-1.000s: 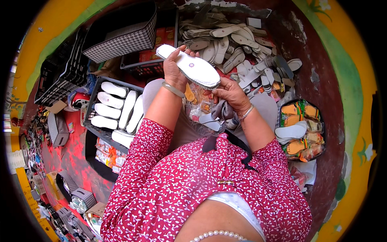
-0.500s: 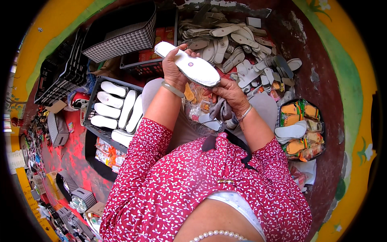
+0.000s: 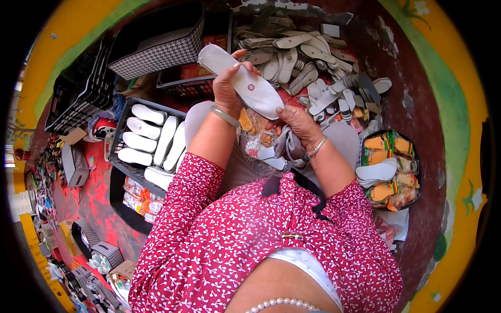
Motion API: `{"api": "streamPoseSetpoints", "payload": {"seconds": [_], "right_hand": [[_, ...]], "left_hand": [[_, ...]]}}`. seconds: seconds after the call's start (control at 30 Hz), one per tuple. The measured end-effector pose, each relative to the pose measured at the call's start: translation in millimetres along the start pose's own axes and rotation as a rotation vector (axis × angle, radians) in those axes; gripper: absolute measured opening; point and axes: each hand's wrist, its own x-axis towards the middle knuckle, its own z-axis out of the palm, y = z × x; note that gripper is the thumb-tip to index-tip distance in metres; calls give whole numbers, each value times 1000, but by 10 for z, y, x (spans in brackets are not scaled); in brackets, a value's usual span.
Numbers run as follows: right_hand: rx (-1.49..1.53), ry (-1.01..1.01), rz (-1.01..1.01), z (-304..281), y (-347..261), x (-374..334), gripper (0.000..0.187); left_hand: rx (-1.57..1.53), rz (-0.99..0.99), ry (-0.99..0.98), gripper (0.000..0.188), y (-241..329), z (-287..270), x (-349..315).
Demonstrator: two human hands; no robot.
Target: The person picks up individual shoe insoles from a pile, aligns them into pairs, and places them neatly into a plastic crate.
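Observation:
A white insole (image 3: 251, 86) with a small round mark slants in front of me, its far end up and to the left. My left hand (image 3: 227, 86) is closed around its left edge, with fingertips showing past the far side. The near end is pinched by my right hand (image 3: 298, 124), the thumb lying on top. A grey cloth (image 3: 290, 146) hangs bunched under the right palm, apparently held by the lower fingers, which are partly hidden. Below the hands, clear plastic packets (image 3: 255, 136) and a pale insole (image 3: 271, 156) lie between my knees.
A dark crate (image 3: 136, 169) of white insoles stands at my left. Loose insoles (image 3: 292, 52) are heaped at the back. To the right sits a basket (image 3: 390, 207) of packed orange-brown insoles. A checked bin (image 3: 156, 57) and black crates (image 3: 78, 94) stand at the far left.
The insole has turned, so its top face shows more fully and its dark near edge is out of sight. Both hands keep hold and have shifted only slightly.

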Motion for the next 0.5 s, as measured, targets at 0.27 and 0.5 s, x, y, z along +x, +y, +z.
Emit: {"api": "streamPoseSetpoints", "payload": {"seconds": [0.27, 0.5], "right_hand": [[41, 96, -63, 44, -4, 40, 33], [98, 136, -102, 109, -36, 4, 26]], "left_hand": [[-101, -120, -120, 75, -134, 8, -41], [-117, -191, -165, 78, -229, 30, -104]]}}
